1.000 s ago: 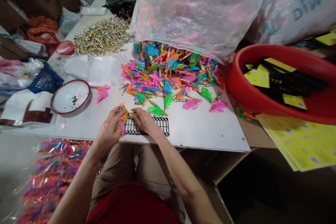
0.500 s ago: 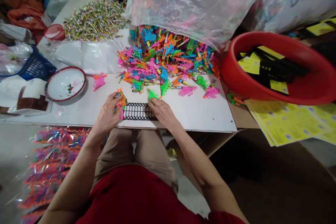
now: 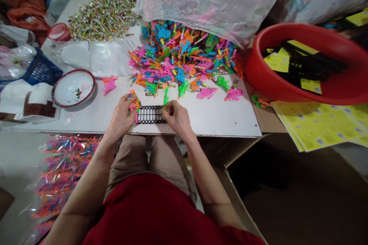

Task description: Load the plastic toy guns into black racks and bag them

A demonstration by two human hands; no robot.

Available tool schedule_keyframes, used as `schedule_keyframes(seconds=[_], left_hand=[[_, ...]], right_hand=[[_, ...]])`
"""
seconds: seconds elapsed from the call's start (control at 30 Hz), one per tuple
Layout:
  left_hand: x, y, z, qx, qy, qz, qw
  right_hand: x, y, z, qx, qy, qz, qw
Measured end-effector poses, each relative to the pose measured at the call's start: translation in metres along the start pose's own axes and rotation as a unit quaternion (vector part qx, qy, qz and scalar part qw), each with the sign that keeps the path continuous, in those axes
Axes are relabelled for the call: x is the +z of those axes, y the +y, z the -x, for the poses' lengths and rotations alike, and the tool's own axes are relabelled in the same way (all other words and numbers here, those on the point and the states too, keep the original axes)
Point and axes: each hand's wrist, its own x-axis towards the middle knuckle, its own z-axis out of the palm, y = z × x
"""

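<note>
A black plastic rack (image 3: pixel 149 115) with rows of slots lies near the table's front edge. At its left end my left hand (image 3: pixel 122 114) is closed around several colourful toy guns (image 3: pixel 133 102), which stand on edge side by side. My right hand (image 3: pixel 176 116) pinches a green toy gun (image 3: pixel 166 97) over the rack's right part, the toy turned edge-on and pointing away from me. Beyond the rack spreads a heap of pink, blue, orange and green toy guns (image 3: pixel 172 61). A single pink toy gun (image 3: pixel 109 85) lies apart, left of the heap.
A white bowl with a red rim (image 3: pixel 74 89) and a blue basket (image 3: pixel 47 67) stand at left. Small wrapped tubes (image 3: pixel 103 17) are piled behind. At right are a red tub (image 3: pixel 287 93) and yellow printed sheets (image 3: pixel 316 126). A large plastic bag (image 3: pixel 212 0) rises behind the heap.
My right hand has turned the green toy gun from lying sideways to edge-on, still over the rack. My left hand keeps its hold at the left end. The view has shifted slightly.
</note>
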Motion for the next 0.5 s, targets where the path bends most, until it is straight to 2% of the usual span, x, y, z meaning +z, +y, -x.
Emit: schedule_keyframes(seconds=[0.1,0.2,0.3,0.4,0.5], left_hand=[[0.0,0.002,0.0,-0.005,0.003,-0.01,1.0],[-0.001,0.003,0.0,-0.008,-0.004,-0.01,1.0],[-0.001,0.004,0.001,-0.007,-0.005,-0.003,1.0],[-0.001,0.005,0.001,-0.012,0.005,-0.003,1.0],[-0.001,0.004,0.002,-0.011,-0.004,0.007,1.0]], right_hand=[[0.039,-0.002,0.023,-0.065,-0.037,-0.13,0.989],[0.077,0.005,0.03,-0.07,-0.013,-0.15,0.986],[0.092,0.009,0.029,-0.104,0.0,-0.084,0.991],[0.091,0.004,0.029,-0.137,-0.055,0.043,0.988],[0.086,-0.006,0.031,-0.114,-0.101,0.153,0.976]])
